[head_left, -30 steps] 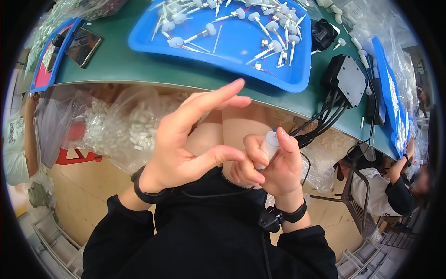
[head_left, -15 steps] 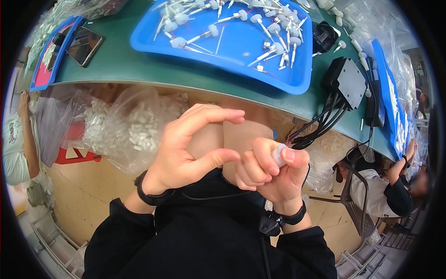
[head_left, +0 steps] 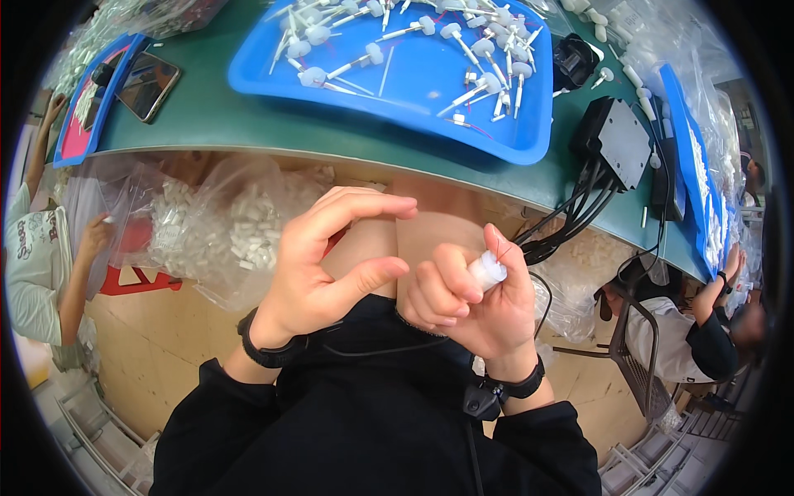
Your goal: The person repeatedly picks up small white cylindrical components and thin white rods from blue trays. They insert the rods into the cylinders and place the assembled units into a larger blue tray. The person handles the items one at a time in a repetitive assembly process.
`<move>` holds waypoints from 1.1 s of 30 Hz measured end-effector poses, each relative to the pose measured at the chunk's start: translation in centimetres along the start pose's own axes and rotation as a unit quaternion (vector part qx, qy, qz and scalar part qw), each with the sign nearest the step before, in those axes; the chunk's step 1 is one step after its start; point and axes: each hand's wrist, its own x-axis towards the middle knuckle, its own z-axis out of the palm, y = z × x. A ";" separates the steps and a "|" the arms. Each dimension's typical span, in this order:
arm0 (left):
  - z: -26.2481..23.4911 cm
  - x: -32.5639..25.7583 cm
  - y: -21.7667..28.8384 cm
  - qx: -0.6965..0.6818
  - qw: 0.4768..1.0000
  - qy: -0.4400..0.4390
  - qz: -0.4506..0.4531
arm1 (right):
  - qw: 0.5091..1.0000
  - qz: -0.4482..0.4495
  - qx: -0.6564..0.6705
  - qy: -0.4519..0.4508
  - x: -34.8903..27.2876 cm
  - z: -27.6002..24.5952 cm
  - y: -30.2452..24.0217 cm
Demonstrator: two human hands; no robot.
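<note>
In my right hand (head_left: pixel 475 293), between thumb and curled fingers, is a small white plastic cylinder (head_left: pixel 488 269) with a thin red wire at its end. My left hand (head_left: pixel 335 256) hangs to the left of it, thumb and fingers apart, with nothing between them. Both hands are over my lap, in front of the table edge. Beyond them lies a blue tray (head_left: pixel 331 103) holding many white stick-like parts (head_left: pixel 364 62) with rounded heads, some trailing red wires.
A black box with cables (head_left: pixel 616 145) sits right of the tray; a phone (head_left: pixel 149 87) lies at left. Clear bags of white pieces (head_left: pixel 248 223) hang below the table edge. Other people work at left (head_left: pixel 50 264) and right (head_left: pixel 678 339), near a chair (head_left: pixel 637 355).
My right thumb has lifted and the fingers have shifted, so more of the white cylinder shows. My left hand has moved slightly left, still open. The person at left has moved their arms.
</note>
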 end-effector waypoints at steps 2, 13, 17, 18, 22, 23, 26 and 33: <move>0.0 0.1 0.1 0.000 1.000 -0.001 -0.005 | 1.000 -0.008 -0.008 0.013 0.0 0.1 0.1; -0.1 -0.3 0.1 0.016 1.000 -0.004 0.003 | 0.999 -0.018 -0.042 0.019 0.3 0.0 0.0; -0.2 -0.4 -0.1 0.020 1.000 0.002 0.001 | 1.000 0.006 -0.022 0.019 0.2 0.7 -0.7; -0.2 -0.5 0.0 0.011 1.000 0.006 -0.014 | 1.000 0.002 -0.021 0.023 0.2 0.7 -0.5; -0.1 -0.7 0.1 0.002 0.999 0.010 -0.040 | 1.000 0.002 -0.031 0.006 0.0 0.1 -0.4; -0.1 -0.7 0.1 0.006 0.999 0.008 -0.039 | 0.999 -0.007 -0.050 0.006 0.1 0.1 -0.3; 0.0 -0.7 0.3 -0.013 0.999 0.004 -0.033 | 0.996 -0.025 -0.087 0.020 0.1 -0.2 -0.1; 2.5 0.5 0.7 0.006 0.999 0.012 -0.051 | 0.967 -0.005 -0.209 0.149 0.9 1.2 0.7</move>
